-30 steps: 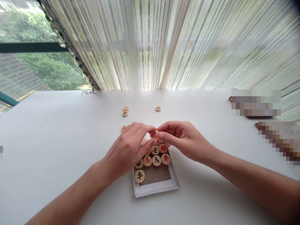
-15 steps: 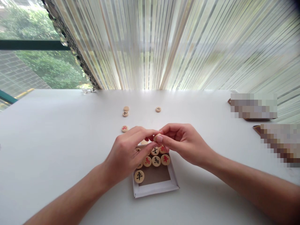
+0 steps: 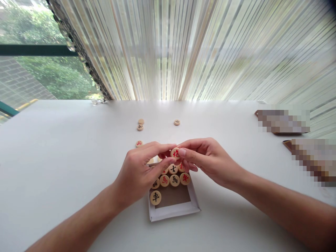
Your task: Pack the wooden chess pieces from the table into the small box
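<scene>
A round wooden xiangqi piece (image 3: 174, 153) with a red character is held up between both hands, its marked face toward me. My right hand (image 3: 214, 159) pinches its right edge between thumb and fingers. My left hand (image 3: 139, 171) has its thumb and fingertips closed around the left side of the same piece. Below them lies a shallow white box (image 3: 175, 210) with a brown bottom. Rows of xiangqi pieces with red or black characters sit in it, and a black-marked piece (image 3: 155, 197) is alone in the front row at the left. My left hand covers part of the box.
Beyond the box on the white table (image 3: 78, 150) lie a red-marked piece (image 3: 139, 144), a black-marked piece (image 3: 140, 127) against a blank-faced one (image 3: 141, 121), and another piece (image 3: 176, 122). Two blurred flat objects with brown edges are at the right. A striped curtain (image 3: 162, 49) hangs behind.
The held piece has turned from edge-on so that its red character faces me. Both hands have stayed in nearly the same place over the box.
</scene>
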Available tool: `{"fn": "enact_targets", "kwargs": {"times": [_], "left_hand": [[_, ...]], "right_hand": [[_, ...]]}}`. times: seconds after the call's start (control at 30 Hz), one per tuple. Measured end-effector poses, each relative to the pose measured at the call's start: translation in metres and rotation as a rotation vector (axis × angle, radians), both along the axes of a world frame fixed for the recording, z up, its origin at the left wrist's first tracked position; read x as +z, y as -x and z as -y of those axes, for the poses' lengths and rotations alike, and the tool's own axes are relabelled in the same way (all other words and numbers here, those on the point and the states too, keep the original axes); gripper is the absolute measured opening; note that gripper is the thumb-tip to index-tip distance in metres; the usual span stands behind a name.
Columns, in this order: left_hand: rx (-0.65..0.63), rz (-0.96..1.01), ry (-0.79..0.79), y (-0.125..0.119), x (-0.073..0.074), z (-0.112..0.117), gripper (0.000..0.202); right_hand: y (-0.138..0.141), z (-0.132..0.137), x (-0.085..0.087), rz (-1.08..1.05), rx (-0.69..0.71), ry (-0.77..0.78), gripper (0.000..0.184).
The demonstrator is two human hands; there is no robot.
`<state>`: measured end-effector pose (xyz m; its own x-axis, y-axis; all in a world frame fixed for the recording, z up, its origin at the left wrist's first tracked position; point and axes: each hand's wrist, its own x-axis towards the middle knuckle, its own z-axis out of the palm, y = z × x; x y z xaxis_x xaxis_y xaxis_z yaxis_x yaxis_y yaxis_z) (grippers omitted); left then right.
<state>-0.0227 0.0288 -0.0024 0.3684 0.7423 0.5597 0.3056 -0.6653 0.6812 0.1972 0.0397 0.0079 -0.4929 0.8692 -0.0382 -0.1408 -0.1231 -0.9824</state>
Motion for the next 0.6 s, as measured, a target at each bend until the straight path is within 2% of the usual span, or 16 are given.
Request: {"fn": "enact_targets", "kwargs": {"times": [0.13, 0.33, 0.6], "left_hand": [[0.008, 0.010, -0.028, 0.0005, -0.0012, -0.0006, 0.023], [0.006, -0.031, -0.218, 0.0014, -0.0067, -0.0032, 0.026], [-0.026, -0.084, -0.357, 0.0014, -0.0065, -0.0014, 0.024]], "right_hand": [[-0.0003, 0.0004, -0.0016, -0.036, 0.031, 0.063, 0.025], [0.0005, 0.0020, -0.0002, -0.058, 0.042, 0.129, 0.026], [0.0009, 0.0022, 0.0016, -0.072, 0.101, 0.236, 0.026]]}}
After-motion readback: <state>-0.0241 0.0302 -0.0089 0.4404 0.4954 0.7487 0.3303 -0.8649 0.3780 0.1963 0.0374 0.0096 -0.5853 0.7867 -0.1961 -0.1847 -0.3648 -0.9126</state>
